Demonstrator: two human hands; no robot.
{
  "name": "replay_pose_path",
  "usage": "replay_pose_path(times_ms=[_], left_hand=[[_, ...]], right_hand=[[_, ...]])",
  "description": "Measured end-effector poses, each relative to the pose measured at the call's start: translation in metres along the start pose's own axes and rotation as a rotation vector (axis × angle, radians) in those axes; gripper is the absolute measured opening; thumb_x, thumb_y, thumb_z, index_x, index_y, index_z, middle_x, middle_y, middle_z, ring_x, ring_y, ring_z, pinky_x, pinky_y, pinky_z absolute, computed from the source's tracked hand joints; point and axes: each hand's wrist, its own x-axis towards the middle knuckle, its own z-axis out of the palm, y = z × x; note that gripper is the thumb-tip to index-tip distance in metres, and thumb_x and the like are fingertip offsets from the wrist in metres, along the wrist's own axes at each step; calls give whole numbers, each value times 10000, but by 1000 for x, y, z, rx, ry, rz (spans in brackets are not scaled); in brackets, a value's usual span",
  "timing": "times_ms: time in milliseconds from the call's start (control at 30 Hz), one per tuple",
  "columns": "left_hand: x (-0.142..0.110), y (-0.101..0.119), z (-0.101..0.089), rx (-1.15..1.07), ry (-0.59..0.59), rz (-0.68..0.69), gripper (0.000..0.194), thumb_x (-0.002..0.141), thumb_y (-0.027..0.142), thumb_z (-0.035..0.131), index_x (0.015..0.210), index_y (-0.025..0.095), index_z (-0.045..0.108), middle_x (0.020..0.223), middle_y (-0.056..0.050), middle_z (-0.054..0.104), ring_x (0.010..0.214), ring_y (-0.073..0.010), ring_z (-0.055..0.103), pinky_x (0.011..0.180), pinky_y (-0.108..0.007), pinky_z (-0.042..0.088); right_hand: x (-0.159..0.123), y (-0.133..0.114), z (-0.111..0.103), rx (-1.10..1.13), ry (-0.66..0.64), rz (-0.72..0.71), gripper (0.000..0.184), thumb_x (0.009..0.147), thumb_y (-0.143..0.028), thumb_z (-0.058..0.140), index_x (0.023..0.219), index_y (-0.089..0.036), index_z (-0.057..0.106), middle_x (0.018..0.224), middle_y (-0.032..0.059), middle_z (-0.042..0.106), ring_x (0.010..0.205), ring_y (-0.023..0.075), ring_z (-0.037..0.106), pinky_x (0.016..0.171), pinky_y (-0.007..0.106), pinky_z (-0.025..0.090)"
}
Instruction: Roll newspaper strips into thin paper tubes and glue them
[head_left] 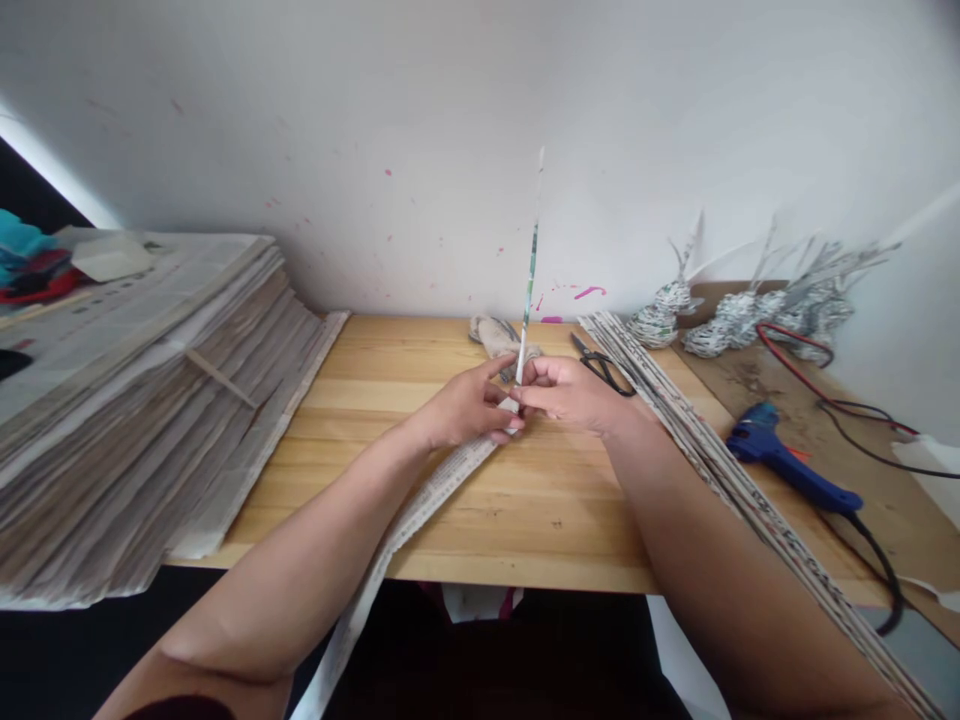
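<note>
My left hand [466, 408] and my right hand [571, 392] meet over the middle of the wooden table [525, 500]. Both pinch the lower end of a thin rolled newspaper tube [531, 270] that stands nearly upright and reaches up in front of the white wall. A flat newspaper strip [420, 510] runs from under my left fingers diagonally toward me and hangs over the table's front edge. Fingers of both hands are curled closed around the tube and strip.
A tall stack of newspapers [127, 400] fills the left. Black scissors [600, 365] and a crumpled cloth [499, 338] lie behind my hands. Several paper tubes [720, 470] lie at right, beside a blue glue gun [787, 465], cables and woven paper pieces [739, 320].
</note>
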Motion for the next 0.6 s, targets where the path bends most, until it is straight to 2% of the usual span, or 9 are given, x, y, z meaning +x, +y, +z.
replay_pose_path(times_ms=[133,300,500,600], left_hand=[[0,-1,-1,-24,-56,-12,942,671,104,782,1486,166,314,774,-36,677,683,-169,677,663,-309,560],[1,-2,0,-19,-31,-24,790,703,134,764,1410,138,412,738,-33,669,706,-181,691,669,-297,559],[3,-7,-1,-21,-25,23,816,670,143,782,1405,149,427,717,-46,693,652,-193,689,638,-309,564],[3,-8,0,1,8,34,850,658,134,782,1424,149,415,702,-44,694,632,-195,685,627,-313,562]], right_hand=[[-1,-2,-2,46,17,23,238,742,-311,747,741,-181,547,597,-29,620,479,73,529,478,207,391],[-2,-5,-1,44,30,1,245,727,-320,754,739,-175,557,609,-21,625,498,76,530,473,205,376],[-6,-7,-6,-55,-72,13,236,764,-379,722,820,-163,648,696,10,653,554,91,543,455,206,348],[-6,-6,-8,-117,-91,16,226,747,-367,735,801,-159,666,722,25,667,627,123,595,507,220,413]])
